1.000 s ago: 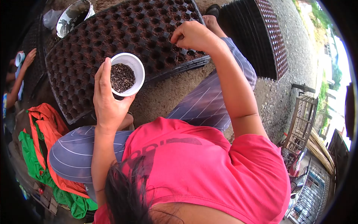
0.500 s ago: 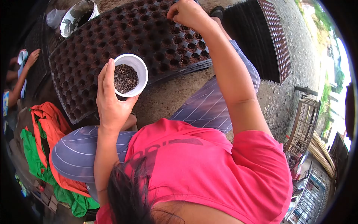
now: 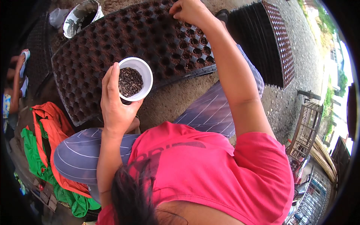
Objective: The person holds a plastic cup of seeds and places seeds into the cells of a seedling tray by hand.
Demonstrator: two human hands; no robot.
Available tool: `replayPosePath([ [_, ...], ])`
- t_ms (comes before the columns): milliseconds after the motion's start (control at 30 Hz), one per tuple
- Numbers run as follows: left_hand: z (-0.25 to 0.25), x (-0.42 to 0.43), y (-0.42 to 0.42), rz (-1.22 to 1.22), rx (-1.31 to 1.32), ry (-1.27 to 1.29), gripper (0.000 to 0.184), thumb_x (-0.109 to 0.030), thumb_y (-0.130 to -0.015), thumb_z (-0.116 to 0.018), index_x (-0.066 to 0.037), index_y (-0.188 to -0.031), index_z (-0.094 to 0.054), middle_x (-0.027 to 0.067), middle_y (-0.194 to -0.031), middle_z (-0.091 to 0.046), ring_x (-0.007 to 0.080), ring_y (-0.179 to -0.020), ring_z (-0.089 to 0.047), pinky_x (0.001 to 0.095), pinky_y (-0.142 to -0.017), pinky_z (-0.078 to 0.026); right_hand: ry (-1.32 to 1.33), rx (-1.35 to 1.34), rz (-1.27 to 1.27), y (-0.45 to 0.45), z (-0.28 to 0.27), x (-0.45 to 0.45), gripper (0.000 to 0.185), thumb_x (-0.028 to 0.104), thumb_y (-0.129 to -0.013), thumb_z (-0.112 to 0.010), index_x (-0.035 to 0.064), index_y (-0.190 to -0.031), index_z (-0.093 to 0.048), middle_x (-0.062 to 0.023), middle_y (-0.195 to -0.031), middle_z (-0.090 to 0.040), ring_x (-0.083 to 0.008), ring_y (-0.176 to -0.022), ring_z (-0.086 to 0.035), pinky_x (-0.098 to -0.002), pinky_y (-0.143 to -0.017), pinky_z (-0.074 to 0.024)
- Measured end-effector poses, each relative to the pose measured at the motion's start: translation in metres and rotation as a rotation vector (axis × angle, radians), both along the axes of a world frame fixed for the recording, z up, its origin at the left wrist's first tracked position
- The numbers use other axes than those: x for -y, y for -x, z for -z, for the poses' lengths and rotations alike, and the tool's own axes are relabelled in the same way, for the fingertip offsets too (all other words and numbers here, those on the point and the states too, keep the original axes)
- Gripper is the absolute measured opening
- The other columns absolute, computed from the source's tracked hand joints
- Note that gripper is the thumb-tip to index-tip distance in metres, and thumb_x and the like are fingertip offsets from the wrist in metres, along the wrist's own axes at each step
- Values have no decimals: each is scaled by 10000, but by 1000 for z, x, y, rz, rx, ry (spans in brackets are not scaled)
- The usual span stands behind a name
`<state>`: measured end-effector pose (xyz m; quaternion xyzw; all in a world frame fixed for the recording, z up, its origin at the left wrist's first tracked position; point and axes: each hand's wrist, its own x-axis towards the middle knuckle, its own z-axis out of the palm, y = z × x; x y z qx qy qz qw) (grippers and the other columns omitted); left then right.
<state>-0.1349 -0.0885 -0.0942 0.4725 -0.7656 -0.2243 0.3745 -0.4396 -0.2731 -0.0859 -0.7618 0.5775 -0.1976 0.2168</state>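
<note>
My left hand is wrapped round a white plastic cup, tilted so that its inside faces me. Small dark round seeds cover the bottom of the cup. Over the far right part of a black seedling tray is my right hand, its thumb and fingertips pinched together close to the cells. Whatever may be between those fingertips is too small to see. Brown soil lies in the tray's cells, many of which have a dark hollow in the middle. More trays are stacked beneath it.
A tall stack of black trays stands right of my knee. A soil-smeared white bucket and a plastic bag lie beyond the tray. Another person's arm shows at far left. Orange and green cloth lies beside my leg.
My right hand has shifted slightly over the tray, still pinched. The cup and my left hand sit a little lower and further right in view. The other person's arm has moved.
</note>
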Motion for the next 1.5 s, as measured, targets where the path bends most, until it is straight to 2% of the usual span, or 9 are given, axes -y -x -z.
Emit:
replayPosePath([
  [100, -1, 2, 0, -7, -1, 3, 1080, -35, -624, -917, -42, -1545, -353, 224, -1429, -521, 395, -1299, -540, 477, -1097, -444, -341, -35, 222, -19, -28, -13, 178, 89, -764, -711, 70, -919, -796, -154, -808, -749, -278, -748, -743, -380, -706, -594],
  [167, -2, 3, 1, -11, -14, 2, 1070, -1, -608, -892, -59, -1538, -367, 214, -1416, -525, 399, -1269, -564, 451, -1036, -511, -32, -29, 27, -29, -26, -27, 213, 109, -780, -713, 150, -968, -806, -100, -879, -763, -268, -839, -742, -396, -817, -587],
  [233, -2, 5, 3, -7, -11, 0, 1069, -8, -615, -891, -52, -1540, -357, 220, -1419, -523, 403, -1266, -565, 457, -1035, -508, -72, 112, -189, -67, -58, -62, 165, 120, -792, -741, 87, -944, -796, -82, -803, -756, -254, -665, -717, -357, -628, -573],
  [367, -1, 8, 9, 7, -62, 24, 1119, -68, -631, -919, -35, -1568, -310, 224, -1403, -536, 394, -1268, -561, 475, -1071, -457, -61, -441, -672, -125, -67, -113, 137, 126, -768, -710, 22, -848, -751, -161, -806, -742, -289, -798, -747, -404, -670, -593],
  [700, -7, 2, 2, -7, -42, 17, 1110, -31, -617, -896, -59, -1560, -311, 235, -1416, -522, 423, -1247, -567, 477, -1018, -506, -91, -80, -490, -125, -52, -116, 145, 155, -740, -677, 60, -829, -740, -157, -770, -706, -363, -739, -698, -449, -688, -568],
  [800, -6, 0, -1, -18, -39, -4, 1115, -38, -636, -908, -9, -1567, -295, 233, -1412, -522, 397, -1274, -551, 476, -1084, -448, -380, 90, -59, -82, -85, -86, 230, 162, -757, -728, 76, -962, -788, -92, -759, -740, -191, -683, -722, -357, -657, -581],
  [867, -5, 1, -3, -24, -32, 6, 1119, -34, -632, -909, -8, -1567, -295, 233, -1414, -522, 397, -1276, -550, 475, -1088, -446, -26, 20, 40, -33, -35, -50, 205, 189, -763, -735, 61, -911, -796, -103, -780, -752, -195, -704, -728, -321, -694, -583],
  [933, -4, 3, -2, -28, -29, 21, 1123, -29, -628, -911, -7, -1567, -295, 233, -1416, -522, 396, -1278, -550, 475, -1091, -444, -157, -73, 150, -5, -22, -31, 177, 175, -798, -709, 59, -896, -800, -88, -750, -742, -142, -673, -722, -294, -677, -582],
  [1500, -4, 5, 1, -22, -19, -19, 1111, -26, -610, -917, -10, -1554, -331, 231, -1418, -531, 395, -1284, -552, 469, -1090, -451, -255, -33, 104, 11, 8, 7, 184, 122, -823, -709, 35, -959, -798, -65, -749, -747, -119, -657, -723, -284, -631, -597],
])
